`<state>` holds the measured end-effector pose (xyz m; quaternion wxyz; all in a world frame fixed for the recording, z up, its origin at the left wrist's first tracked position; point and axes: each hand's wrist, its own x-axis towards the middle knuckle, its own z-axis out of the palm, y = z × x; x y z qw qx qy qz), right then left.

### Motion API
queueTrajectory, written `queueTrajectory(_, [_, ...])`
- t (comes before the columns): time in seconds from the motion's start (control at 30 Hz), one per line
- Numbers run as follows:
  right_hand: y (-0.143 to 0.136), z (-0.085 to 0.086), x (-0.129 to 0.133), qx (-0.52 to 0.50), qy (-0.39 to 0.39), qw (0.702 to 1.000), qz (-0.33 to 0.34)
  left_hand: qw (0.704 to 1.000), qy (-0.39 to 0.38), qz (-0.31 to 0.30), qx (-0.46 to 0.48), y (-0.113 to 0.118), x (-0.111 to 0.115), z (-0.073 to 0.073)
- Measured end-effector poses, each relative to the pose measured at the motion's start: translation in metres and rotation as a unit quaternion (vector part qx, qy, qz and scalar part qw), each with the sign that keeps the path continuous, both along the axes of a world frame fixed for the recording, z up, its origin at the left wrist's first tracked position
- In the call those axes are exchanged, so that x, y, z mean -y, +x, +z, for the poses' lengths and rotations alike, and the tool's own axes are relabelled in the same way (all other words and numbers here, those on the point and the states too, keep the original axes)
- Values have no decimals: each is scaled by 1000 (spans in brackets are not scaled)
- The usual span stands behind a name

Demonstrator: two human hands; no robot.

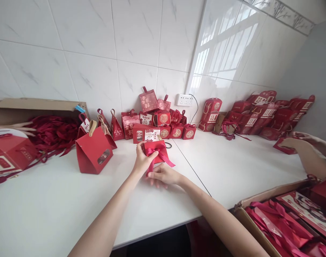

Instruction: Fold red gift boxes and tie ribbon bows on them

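A small red gift box (161, 144) with a bright pink-red ribbon (163, 154) tied in a bow is held just above the white table, in the middle of the view. My left hand (142, 159) grips the box from its left side, thumb pressed on the bow. Below it, my right hand (164, 175) pinches a hanging tail of the ribbon between thumb and fingers. Just behind the box lies a thin black loop (168, 145). A larger red box with a strap handle (93, 153) stands to the left of my hands.
Several red gift boxes (176, 131) are stacked along the tiled wall, with more piles (267, 114) at the right. At left is a carton (58, 104) of dark red ribbons. Another person's hands (299, 142) hold a red piece at right. A full carton (239, 210) stands front right.
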<state>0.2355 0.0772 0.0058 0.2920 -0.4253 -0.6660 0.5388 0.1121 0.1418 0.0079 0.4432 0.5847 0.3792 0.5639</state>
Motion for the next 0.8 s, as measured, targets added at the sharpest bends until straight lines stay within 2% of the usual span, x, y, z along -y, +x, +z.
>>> queueTrajectory(0.07, [23, 10, 2, 38, -29, 998, 31, 1000, -5, -7, 15, 0, -1, 0])
queueTrajectory(0.1, [36, 14, 2, 36, -35, 999, 4, 1000, -7, -15, 24, -1, -1, -1])
queueTrajectory(0.13, [47, 18, 2, 15, -18, 998, -61, 999, -9, -24, 33, -1, -1, -1])
queueTrajectory(0.2, [64, 21, 0, -26, 32, 977, -208, 998, -12, -38, 46, 0, -1, 0])
queueTrajectory(0.23, [68, 21, -1, -29, 46, 965, -255, 998, -15, -40, 49, 0, -1, 0])
queueTrajectory(0.27, [71, 20, -3, -17, 44, 961, -272, 998, -17, -41, 52, 0, -1, 0])
queueTrajectory(0.37, [68, 14, -7, 43, -3, 978, -202, 998, -18, -39, 52, 1, 0, -1])
queueTrajectory(0.47, [63, 11, -8, 36, -19, 990, -132, 998, -13, -40, 50, 1, 0, -1])
queueTrajectory(0.6, [63, 11, -5, 44, -41, 995, -81, 997, -22, -39, 55, 0, 0, 1])
queueTrajectory(0.8, [65, 13, -5, 20, 12, 977, -210, 997, -16, -55, 59, 0, 0, 2])
